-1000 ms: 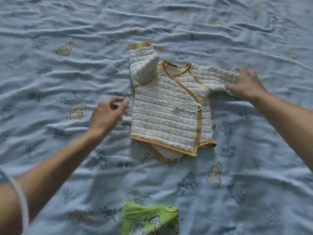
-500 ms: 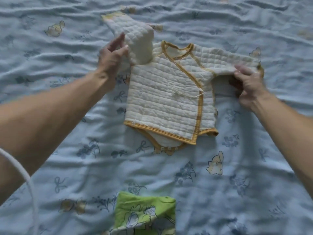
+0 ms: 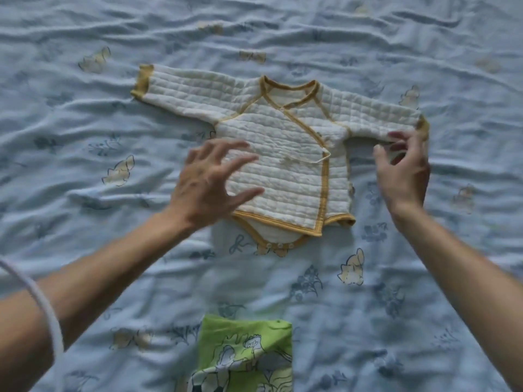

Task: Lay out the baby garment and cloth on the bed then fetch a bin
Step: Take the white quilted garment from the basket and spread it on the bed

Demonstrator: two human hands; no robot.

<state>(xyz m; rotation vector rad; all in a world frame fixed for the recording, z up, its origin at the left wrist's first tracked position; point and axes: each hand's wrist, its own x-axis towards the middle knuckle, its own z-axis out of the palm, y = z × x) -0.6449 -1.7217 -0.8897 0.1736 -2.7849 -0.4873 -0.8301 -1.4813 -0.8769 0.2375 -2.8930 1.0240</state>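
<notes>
We are smoothing the baby garment [image 3: 283,154] flat on the bed [image 3: 85,193]; our left hand [image 3: 209,182] is hovering released over its body, our right hand [image 3: 404,168] pinching the sleeve cuff, best tugged gently outward

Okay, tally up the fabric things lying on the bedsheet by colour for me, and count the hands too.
Cream with mustard trim: 1, the baby garment
Green printed: 1, the cloth
Hands: 2, left hand and right hand
Total: 4
</notes>
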